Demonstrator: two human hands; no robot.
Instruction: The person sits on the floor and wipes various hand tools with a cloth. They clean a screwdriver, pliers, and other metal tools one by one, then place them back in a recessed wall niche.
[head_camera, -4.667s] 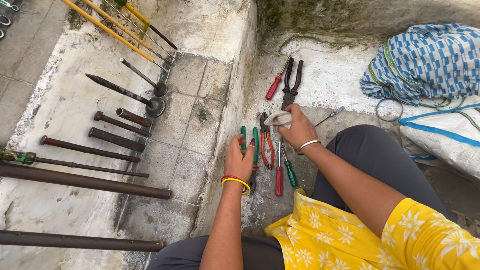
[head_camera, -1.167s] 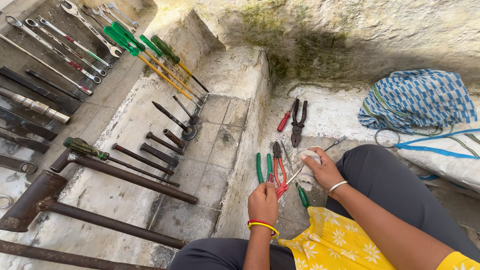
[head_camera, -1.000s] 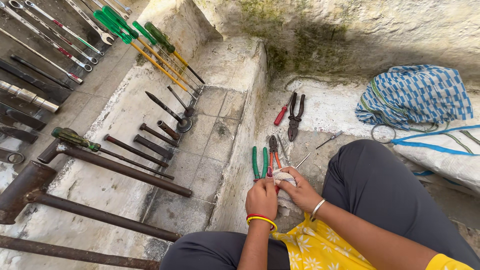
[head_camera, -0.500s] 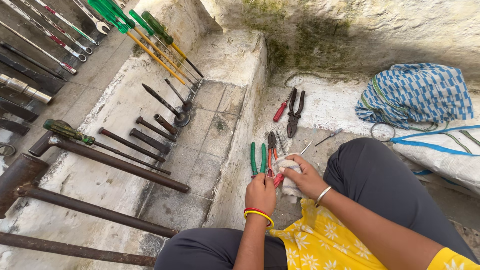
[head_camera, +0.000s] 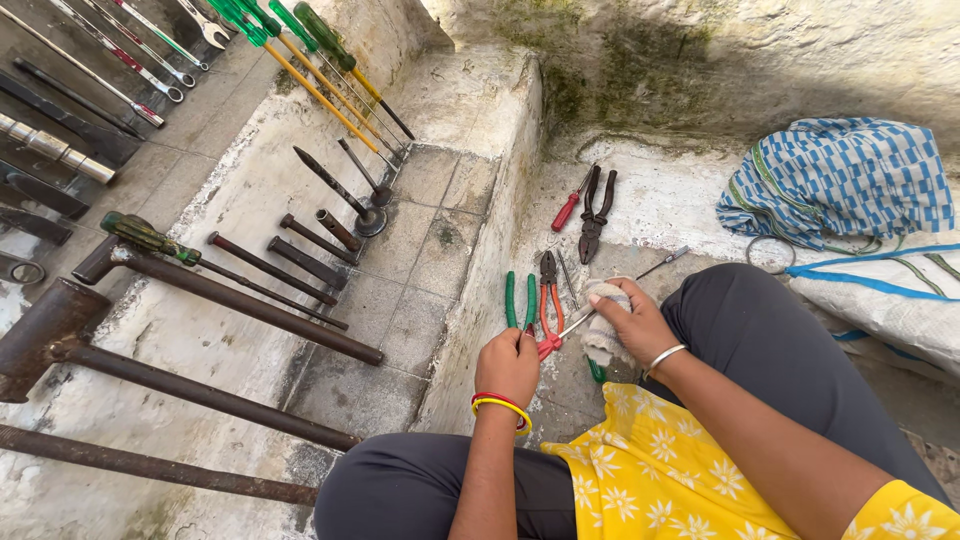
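Note:
My left hand (head_camera: 508, 365) is closed around the red handle of a thin screwdriver (head_camera: 567, 329). Its metal shaft runs up to the right into a white cloth (head_camera: 603, 312). My right hand (head_camera: 637, 322) grips that cloth around the shaft. Both hands hover just above the concrete floor in front of my knees. Right beyond my left hand lie green-handled pliers (head_camera: 517, 298) and orange-handled pliers (head_camera: 548, 290). A green handle (head_camera: 597, 372) pokes out under my right hand.
Black pliers (head_camera: 597, 212) and a red screwdriver (head_camera: 566, 210) lie farther off, a small screwdriver (head_camera: 664, 262) by my knee. Right: a blue checked cloth bag (head_camera: 850, 180), a metal ring (head_camera: 769, 255), a white sack (head_camera: 885, 300). On the left step: rusty pipes (head_camera: 230, 295), chisels, long screwdrivers (head_camera: 320, 85), spanners.
My hands have come together nearer my body: the left now grips the screwdriver handle and the right holds the cloth on its shaft. The view has shifted slightly.

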